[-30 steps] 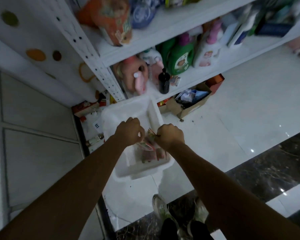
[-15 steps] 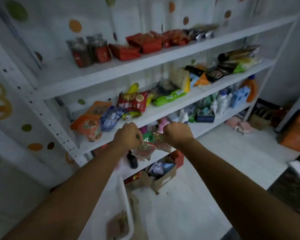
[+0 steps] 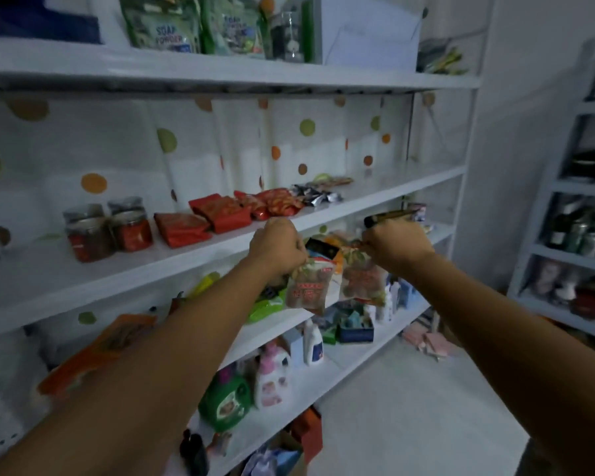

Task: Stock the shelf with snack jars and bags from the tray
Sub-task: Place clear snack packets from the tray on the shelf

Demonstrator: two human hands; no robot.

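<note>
Before a white store shelf [image 3: 193, 254], we see the person's left hand [image 3: 277, 247] and right hand [image 3: 397, 247] raised side by side, each with fingers curled tight round the top edge of a clear snack bag: the left-hand bag [image 3: 308, 286] (red label, dark round pieces inside) hangs just beside the right-hand bag [image 3: 361, 281]. Both bags dangle in the air just below the board that carries two red-filled jars [image 3: 131, 231], red packets [image 3: 217, 214] and silver wrappers [image 3: 318, 195]. Soap powder pouches [image 3: 162, 27] stand on the top board; detergent bottles [image 3: 272, 376] crowd a lower one.
</note>
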